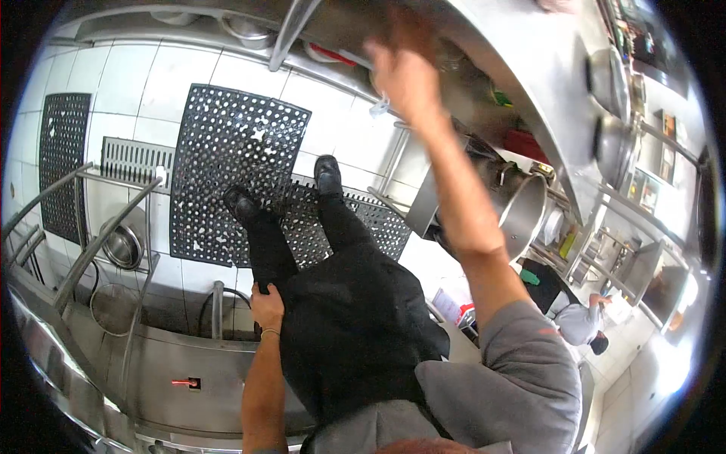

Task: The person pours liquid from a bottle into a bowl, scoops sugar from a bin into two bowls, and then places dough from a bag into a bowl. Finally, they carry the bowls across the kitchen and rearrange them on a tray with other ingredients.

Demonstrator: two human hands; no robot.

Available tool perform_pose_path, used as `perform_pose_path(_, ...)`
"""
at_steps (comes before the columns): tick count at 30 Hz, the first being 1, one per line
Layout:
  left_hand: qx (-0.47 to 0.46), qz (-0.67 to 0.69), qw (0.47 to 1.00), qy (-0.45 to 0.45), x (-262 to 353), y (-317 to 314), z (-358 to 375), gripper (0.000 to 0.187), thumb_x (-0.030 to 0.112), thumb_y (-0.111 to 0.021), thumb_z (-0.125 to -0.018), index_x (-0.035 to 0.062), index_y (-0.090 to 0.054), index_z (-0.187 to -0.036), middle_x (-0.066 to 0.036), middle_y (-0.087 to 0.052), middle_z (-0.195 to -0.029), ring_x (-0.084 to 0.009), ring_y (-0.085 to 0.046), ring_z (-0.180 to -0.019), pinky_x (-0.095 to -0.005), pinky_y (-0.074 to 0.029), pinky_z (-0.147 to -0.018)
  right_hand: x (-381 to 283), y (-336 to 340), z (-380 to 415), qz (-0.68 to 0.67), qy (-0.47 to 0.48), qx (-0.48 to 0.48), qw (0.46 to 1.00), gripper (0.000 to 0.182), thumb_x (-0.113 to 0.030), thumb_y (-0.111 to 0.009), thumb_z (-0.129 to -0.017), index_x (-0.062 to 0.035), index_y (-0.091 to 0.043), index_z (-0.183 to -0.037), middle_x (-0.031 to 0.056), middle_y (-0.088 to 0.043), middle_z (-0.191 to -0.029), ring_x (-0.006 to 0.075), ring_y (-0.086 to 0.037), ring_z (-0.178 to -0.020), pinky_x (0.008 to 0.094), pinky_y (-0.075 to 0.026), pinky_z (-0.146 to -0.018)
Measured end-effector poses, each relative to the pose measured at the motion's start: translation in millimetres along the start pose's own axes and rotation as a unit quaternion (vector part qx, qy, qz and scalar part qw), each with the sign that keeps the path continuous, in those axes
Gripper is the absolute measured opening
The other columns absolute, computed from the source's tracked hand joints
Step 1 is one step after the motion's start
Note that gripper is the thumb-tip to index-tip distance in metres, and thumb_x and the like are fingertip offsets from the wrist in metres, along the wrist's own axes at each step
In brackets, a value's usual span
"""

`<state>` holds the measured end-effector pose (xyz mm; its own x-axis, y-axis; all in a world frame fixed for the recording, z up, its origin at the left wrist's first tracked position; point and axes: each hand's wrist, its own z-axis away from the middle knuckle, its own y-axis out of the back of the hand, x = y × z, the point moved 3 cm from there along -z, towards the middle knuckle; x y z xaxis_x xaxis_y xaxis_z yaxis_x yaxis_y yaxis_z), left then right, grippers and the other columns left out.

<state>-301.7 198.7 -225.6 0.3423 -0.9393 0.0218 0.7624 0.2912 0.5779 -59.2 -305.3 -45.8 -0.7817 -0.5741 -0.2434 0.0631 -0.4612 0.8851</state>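
My right hand (404,79) is stretched far forward, smeared by motion, over the shelf beneath the steel counter (522,45). Its fingers cannot be made out, nor whether they hold anything. A small translucent piece (380,107) shows beside its wrist edge, and a red-and-white item (333,54) lies on the shelf to its left. Down by my thigh, my left hand (267,306) is closed at the edge of my black apron (348,318), fingers curled against the dark cloth. A thin band circles that wrist.
Black perforated mats (234,163) cover the tiles under my shoes. A metal rack (113,219) and a steel bowl (123,246) stand at left. On the right are a large pot (522,216), hanging pans (609,83) and another person (578,321) farther off.
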Motion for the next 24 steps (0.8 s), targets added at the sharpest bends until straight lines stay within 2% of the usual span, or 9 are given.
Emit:
perform_pose_path(2,-0.017,-0.003,1.000,0.003,10.7,9.7,-0.1,0.063,0.038,-0.059,-0.090,-0.0026,-0.051,-0.138,-0.030,-0.062,-0.124,-0.0472,-0.061,-0.110,-0.0527,-0.050,-0.096,21.5,-42.2,53.7,-0.100,0.323,0.199,0.920,0.035,-0.017,-0.074,-0.089,-0.0050,-0.067,-0.121,0.0208,-0.063,-0.128,0.0358,-0.057,-0.124,0.0517,-0.047,-0.101)
perform_pose_path(3,-0.009,-0.009,1.000,-0.006,11.6,13.1,1.1,0.063,0.039,-0.058,-0.092,-0.0026,-0.049,-0.139,-0.030,-0.060,-0.125,-0.0475,-0.061,-0.111,-0.0529,-0.050,-0.096,28.7,-52.2,84.2,-0.104,0.266,0.064,0.956,0.035,-0.013,-0.068,-0.091,-0.0004,-0.064,-0.124,0.0240,-0.061,-0.126,0.0388,-0.049,-0.131,0.0469,-0.042,-0.111)
perform_pose_path(6,0.011,-0.026,0.999,-0.039,10.4,15.0,4.3,0.064,0.040,-0.053,-0.096,-0.0027,-0.043,-0.143,-0.031,-0.055,-0.131,-0.0485,-0.058,-0.114,-0.0535,-0.050,-0.096,21.2,-14.1,139.9,-0.261,0.203,-0.168,0.929,0.015,-0.006,-0.067,-0.092,-0.0008,-0.074,-0.104,0.0160,-0.072,-0.110,0.0275,-0.071,-0.098,0.0368,-0.059,-0.085)
perform_pose_path(11,0.048,-0.008,0.990,-0.132,9.1,36.9,1.6,0.058,0.037,-0.045,-0.102,-0.0035,-0.040,-0.143,-0.034,-0.049,-0.134,-0.0505,-0.054,-0.118,-0.0531,-0.048,-0.098,-1.9,132.7,147.0,-0.343,0.270,0.093,0.895,0.018,0.002,-0.061,-0.090,-0.0060,-0.074,-0.098,0.0116,-0.075,-0.101,0.0203,-0.072,-0.091,0.0348,-0.060,-0.078)
perform_pose_path(15,0.105,0.011,0.982,-0.157,38.5,96.7,-2.7,0.050,0.027,-0.046,-0.102,-0.0055,-0.043,-0.139,-0.033,-0.053,-0.131,-0.0496,-0.055,-0.116,-0.0517,-0.047,-0.098,-45.2,230.0,91.1,-0.176,0.215,0.353,0.893,0.041,-0.033,-0.075,-0.088,-0.0051,-0.069,-0.118,0.0117,-0.071,-0.098,0.0216,-0.066,-0.091,0.0327,-0.050,-0.084)
perform_pose_path(18,0.124,0.039,0.974,-0.184,31.3,115.3,-18.0,0.049,0.026,-0.046,-0.102,-0.0063,-0.044,-0.138,-0.034,-0.054,-0.129,-0.0494,-0.056,-0.115,-0.0514,-0.047,-0.097,-37.5,224.3,8.8,0.040,0.334,0.490,0.804,0.042,-0.025,-0.070,-0.090,-0.0048,-0.064,-0.127,0.0215,-0.064,-0.117,0.0337,-0.060,-0.110,0.0436,-0.048,-0.092)
perform_pose_path(21,0.120,0.038,0.977,-0.171,19.8,135.2,-15.5,0.048,0.025,-0.046,-0.102,-0.0074,-0.044,-0.137,-0.034,-0.056,-0.126,-0.0492,-0.056,-0.115,-0.0511,-0.046,-0.097,-33.4,195.6,-6.2,0.127,0.301,0.374,0.868,0.048,-0.023,-0.064,-0.092,-0.0045,-0.056,-0.136,0.0244,-0.059,-0.127,0.0401,-0.055,-0.114,0.0488,-0.046,-0.095)
perform_pose_path(23,0.118,0.037,0.983,-0.138,19.7,144.6,-9.6,0.050,0.026,-0.047,-0.102,-0.0091,-0.045,-0.137,-0.035,-0.057,-0.123,-0.0500,-0.055,-0.116,-0.0511,-0.045,-0.098,-31.9,196.3,-3.0,0.201,0.098,0.205,0.953,0.053,-0.027,-0.062,-0.094,-0.0028,-0.051,-0.139,0.0240,-0.059,-0.127,0.0397,-0.056,-0.111,0.0491,-0.045,-0.095)
perform_pose_path(24,0.115,0.044,0.983,-0.140,11.0,146.3,-10.3,0.050,0.026,-0.047,-0.101,-0.0091,-0.045,-0.136,-0.035,-0.057,-0.123,-0.0502,-0.055,-0.116,-0.0513,-0.045,-0.099,-23.1,196.2,-2.5,0.119,0.171,0.278,0.938,0.054,-0.030,-0.061,-0.094,-0.0012,-0.051,-0.139,0.0239,-0.058,-0.129,0.0387,-0.056,-0.110,0.0486,-0.044,-0.096)
